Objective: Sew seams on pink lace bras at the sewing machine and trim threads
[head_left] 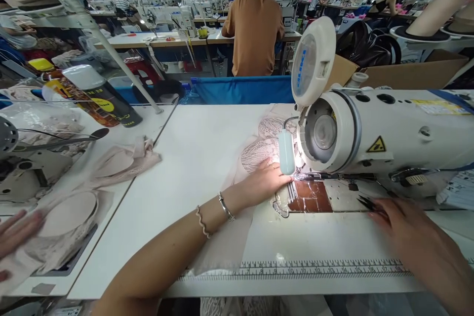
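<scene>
Centre frame, the left hand point(264, 182) lies flat, fingers spread, pinning the lace point(259, 150) beside the needle so it feeds straight. At lower right, the right hand point(402, 227) pinches black tweezers point(368, 203), ready for fine adjustments.

Bright machine-lamp point(286, 152) glare, warped blurry edges

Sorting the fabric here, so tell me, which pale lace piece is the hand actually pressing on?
The lace piece under the sewing machine, pressed by the left hand. The crumpled piece lies untouched on the neighbouring table.
</scene>
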`<state>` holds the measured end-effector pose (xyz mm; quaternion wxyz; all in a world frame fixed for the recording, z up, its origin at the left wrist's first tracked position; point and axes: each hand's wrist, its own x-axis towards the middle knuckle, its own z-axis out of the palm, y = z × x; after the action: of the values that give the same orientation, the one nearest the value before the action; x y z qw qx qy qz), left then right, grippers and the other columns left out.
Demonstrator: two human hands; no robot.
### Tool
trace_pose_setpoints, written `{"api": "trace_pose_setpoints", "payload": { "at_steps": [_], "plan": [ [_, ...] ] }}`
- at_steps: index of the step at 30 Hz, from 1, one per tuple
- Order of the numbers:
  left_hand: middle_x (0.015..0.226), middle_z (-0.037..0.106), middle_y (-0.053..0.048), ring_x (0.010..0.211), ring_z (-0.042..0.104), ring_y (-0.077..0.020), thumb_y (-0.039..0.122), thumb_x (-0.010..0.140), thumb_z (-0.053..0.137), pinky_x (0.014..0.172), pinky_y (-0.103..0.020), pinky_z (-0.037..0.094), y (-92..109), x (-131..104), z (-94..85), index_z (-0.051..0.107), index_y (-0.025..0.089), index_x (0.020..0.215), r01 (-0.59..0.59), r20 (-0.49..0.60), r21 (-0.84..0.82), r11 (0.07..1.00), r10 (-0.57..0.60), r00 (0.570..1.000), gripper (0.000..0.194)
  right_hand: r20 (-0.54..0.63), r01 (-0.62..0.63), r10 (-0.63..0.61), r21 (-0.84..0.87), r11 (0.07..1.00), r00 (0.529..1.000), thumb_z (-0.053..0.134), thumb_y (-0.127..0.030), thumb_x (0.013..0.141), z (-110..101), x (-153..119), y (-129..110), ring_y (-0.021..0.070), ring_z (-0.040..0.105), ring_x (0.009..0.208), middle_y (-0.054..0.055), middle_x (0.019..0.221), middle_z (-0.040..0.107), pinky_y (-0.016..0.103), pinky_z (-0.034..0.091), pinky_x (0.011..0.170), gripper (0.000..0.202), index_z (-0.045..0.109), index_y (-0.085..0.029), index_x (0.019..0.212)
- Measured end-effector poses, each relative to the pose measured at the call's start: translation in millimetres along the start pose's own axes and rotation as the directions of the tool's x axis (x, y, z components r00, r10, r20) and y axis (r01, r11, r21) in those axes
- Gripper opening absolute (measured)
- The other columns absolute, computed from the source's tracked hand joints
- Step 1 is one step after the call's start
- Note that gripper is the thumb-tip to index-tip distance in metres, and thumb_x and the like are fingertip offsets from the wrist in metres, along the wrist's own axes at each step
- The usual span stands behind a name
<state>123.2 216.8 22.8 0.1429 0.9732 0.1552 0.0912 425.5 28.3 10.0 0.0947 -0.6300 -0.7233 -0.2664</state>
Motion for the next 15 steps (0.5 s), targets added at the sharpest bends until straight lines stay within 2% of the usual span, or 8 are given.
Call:
{"api": "trace_pose_setpoints", "payload": {
  "at_steps": [1, 3, 5, 8, 11, 13, 15],
  "plan": [
    [0.11, 0.067, -0.007, 0.108, 0.057, -0.0209, 0.012, 0.106, 0.028, 0.114, -0.047, 0.035, 0, 0, -1.4, 0.063, 0.02, 0.124, 0.012, 0.001, -0.015, 1.0, -0.012, 1.0, 0.041, -0.023, 0.012, -0.012, -0.007, 1.0, 1.0, 0.038, -0.038, 0.103, 0, -11, 9, 0.03, 0.067, 0.081, 0.015, 0.091, 0.068, 0.042, 0.053, 0.071, 0.034, 0.066, -0.019, 0.1],
    [0.116, 0.066, -0.008, 0.112, 0.057, -0.0204, 0.009, 0.105, 0.026, 0.118, -0.049, 0.031, 0, 0, -3.9, 0.062, 0.02, 0.126, 0.036, 0.019, -0.034, 0.999, -0.035, 0.999, 0.043, 0.003, 0.1, -0.1, -0.002, 0.995, 0.995, 0.037, -0.026, 0.1, 2, -28, 20, 0.0296, 0.068, 0.085, 0.014, 0.097, 0.071, 0.044, 0.054, 0.078, 0.032, 0.068, -0.022, 0.104],
    [0.122, 0.065, -0.01, 0.118, 0.056, -0.021, 0.002, 0.102, 0.024, 0.122, -0.054, 0.025, 0, 0, -5.3, 0.06, 0.018, 0.129, 0.066, 0.049, -0.044, 0.997, -0.064, 0.997, 0.048, 0.026, 0.162, -0.162, 0.007, 0.987, 0.986, 0.033, -0.014, 0.095, 3, -37, 23, 0.0287, 0.068, 0.087, 0.011, 0.099, 0.072, 0.044, 0.054, 0.083, 0.038, 0.069, -0.026, 0.103],
    [0.129, 0.062, -0.012, 0.133, 0.05, -0.0239, -0.005, 0.098, 0.021, 0.124, -0.061, 0.015, 0, 1, -6.1, 0.061, 0.015, 0.127, 0.097, 0.081, -0.064, 0.993, -0.091, 0.993, 0.053, -0.02, 0.091, -0.09, 0.067, 0.994, 0.996, 0.038, -0.016, 0.092, 7, -36, 19, 0.0282, 0.071, 0.089, 0.01, 0.098, 0.072, 0.043, 0.057, 0.082, 0.032, 0.065, -0.027, 0.105],
    [0.129, 0.063, -0.014, 0.141, 0.043, -0.0279, 0.01, 0.106, 0.027, 0.124, -0.064, 0.01, 0, 3, -6.6, 0.064, 0.013, 0.117, 0.131, 0.095, -0.108, 0.985, -0.121, 0.988, 0.038, -0.032, -0.03, 0.037, 0.203, 0.979, 0.999, 0.042, -0.022, 0.09, 19, -19, 16, 0.0249, 0.073, 0.078, 0.008, 0.092, 0.073, 0.036, 0.059, 0.069, 0.023, 0.059, -0.026, 0.104],
    [0.132, 0.062, -0.015, 0.144, 0.04, -0.0301, 0.022, 0.108, 0.033, 0.124, -0.064, 0.008, -2, 4, -6.4, 0.064, 0.012, 0.115, 0.156, 0.103, -0.122, 0.98, -0.144, 0.984, 0.033, 0.003, -0.054, 0.055, 0.249, 0.967, 0.998, 0.04, -0.02, 0.087, 30, 2, 14, 0.0231, 0.071, 0.067, 0.006, 0.08, 0.071, 0.034, 0.058, 0.062, 0.021, 0.059, -0.024, 0.095],
    [0.14, 0.058, -0.016, 0.148, 0.034, -0.0314, 0.026, 0.108, 0.036, 0.124, -0.065, 0.005, -4, 5, -5.5, 0.064, 0.012, 0.119, 0.166, 0.105, -0.123, 0.978, -0.153, 0.983, 0.032, 0.043, -0.054, 0.045, 0.217, 0.975, 0.998, 0.041, -0.023, 0.086, 39, 30, 10, 0.0245, 0.069, 0.062, 0.008, 0.069, 0.067, 0.035, 0.056, 0.061, 0.019, 0.059, -0.022, 0.081]
  ]
}}
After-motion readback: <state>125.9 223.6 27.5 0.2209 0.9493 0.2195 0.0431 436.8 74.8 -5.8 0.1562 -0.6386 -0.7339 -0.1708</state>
